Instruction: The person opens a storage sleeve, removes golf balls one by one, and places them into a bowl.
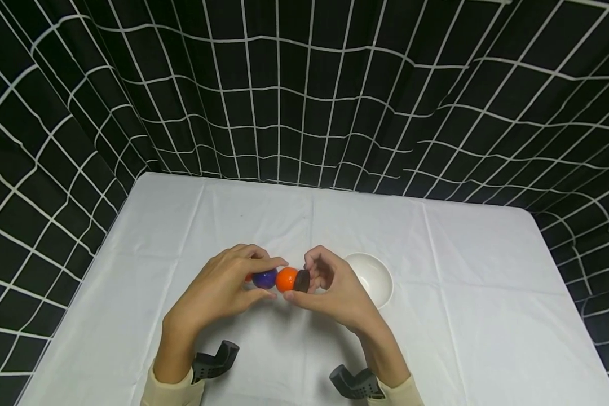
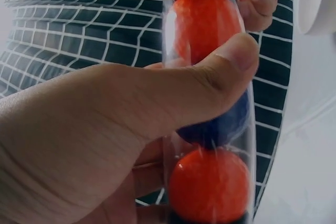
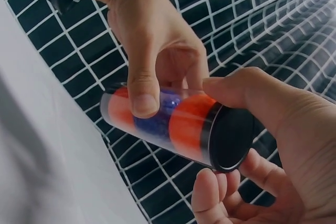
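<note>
Left hand (image 1: 223, 282) gripped the tube (image 2: 243, 142) mid-length, right hand (image 1: 341, 288) its capped end; sound spots, it looked light, stiff, slick!

Dim wrist views — soft shadows

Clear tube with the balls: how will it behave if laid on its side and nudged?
The clear tube would likely roll, given its round wall and round black cap. It's probably stiff: its sides look straight where the left hand grips it. Its glossy surface may be somewhat slippery.
</note>
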Demonstrator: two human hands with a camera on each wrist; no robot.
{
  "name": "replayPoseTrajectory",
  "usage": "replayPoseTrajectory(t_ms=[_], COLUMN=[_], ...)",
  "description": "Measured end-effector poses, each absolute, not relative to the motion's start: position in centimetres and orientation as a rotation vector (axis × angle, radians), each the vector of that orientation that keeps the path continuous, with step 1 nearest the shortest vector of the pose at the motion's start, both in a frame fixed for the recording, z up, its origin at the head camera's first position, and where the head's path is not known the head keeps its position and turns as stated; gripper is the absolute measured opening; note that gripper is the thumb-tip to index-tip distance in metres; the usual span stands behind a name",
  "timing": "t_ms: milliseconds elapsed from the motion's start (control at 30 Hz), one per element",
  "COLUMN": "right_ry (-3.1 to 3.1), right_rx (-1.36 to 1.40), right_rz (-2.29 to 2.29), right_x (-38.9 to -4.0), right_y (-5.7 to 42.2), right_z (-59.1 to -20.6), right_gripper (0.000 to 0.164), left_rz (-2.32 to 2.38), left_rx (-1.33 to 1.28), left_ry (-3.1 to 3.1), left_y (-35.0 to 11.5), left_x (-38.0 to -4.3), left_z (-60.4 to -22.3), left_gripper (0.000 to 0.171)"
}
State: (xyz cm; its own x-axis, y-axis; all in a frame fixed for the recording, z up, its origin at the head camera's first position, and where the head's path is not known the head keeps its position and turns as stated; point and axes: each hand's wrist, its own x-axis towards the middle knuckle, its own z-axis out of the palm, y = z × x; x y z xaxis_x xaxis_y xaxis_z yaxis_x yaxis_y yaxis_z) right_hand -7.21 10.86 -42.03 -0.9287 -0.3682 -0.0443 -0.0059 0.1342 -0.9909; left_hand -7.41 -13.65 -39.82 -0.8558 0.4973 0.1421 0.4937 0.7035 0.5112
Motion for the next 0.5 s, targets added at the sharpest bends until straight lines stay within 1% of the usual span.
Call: replayPoseTrajectory(t_ms=[500], right_ry=[2.203], right_rx=[-0.299], right_rz=[-1.839], right_x=[-6.87], right_y=[10.76], right_z=[-41.48], right_gripper=[0.047], left_rz=[0.847], left_rx=[0.795], left_ry=[2.913], left_y=[-13.51], left_x=[-7.13], left_z=[-39.48], left_gripper=[0.054])
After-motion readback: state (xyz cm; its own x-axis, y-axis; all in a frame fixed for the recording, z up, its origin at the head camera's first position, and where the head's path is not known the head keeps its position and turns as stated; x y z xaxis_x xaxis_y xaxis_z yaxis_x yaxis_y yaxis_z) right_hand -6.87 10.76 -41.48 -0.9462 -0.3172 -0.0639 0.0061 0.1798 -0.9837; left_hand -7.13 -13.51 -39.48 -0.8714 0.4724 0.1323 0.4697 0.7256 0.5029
